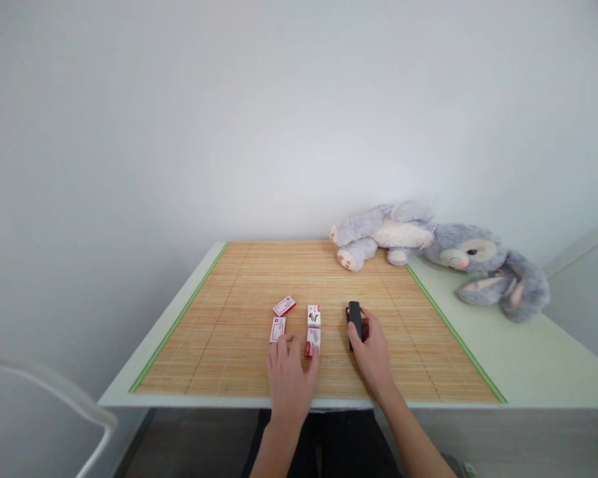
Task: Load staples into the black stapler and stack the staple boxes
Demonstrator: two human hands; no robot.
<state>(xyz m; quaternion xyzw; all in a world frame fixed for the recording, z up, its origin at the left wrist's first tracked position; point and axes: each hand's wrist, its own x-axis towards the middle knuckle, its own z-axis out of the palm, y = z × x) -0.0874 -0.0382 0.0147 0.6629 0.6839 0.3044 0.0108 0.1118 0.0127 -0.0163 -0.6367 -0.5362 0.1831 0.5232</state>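
Note:
My right hand (371, 352) is wrapped around a black stapler (355, 318), with the thumb on its near left side and the fingers on its right. My left hand (290, 375) rests low with its fingers spread. Its fingertips are at the near end of a flat red-and-white box (278, 328), and its thumb meets a small red-and-white box (313, 340). Directly behind that one stands another small white box (313, 315) with dark pictures on it. A second flat red-and-white box (284, 305) lies at an angle farther back.
A bamboo mat (219, 338) with green edges covers much of the white table (523, 358). Along the back right lies a grey plush rabbit (403, 234), its legs on the mat. A pale curved bar (54, 384) shows at lower left. The wall is behind.

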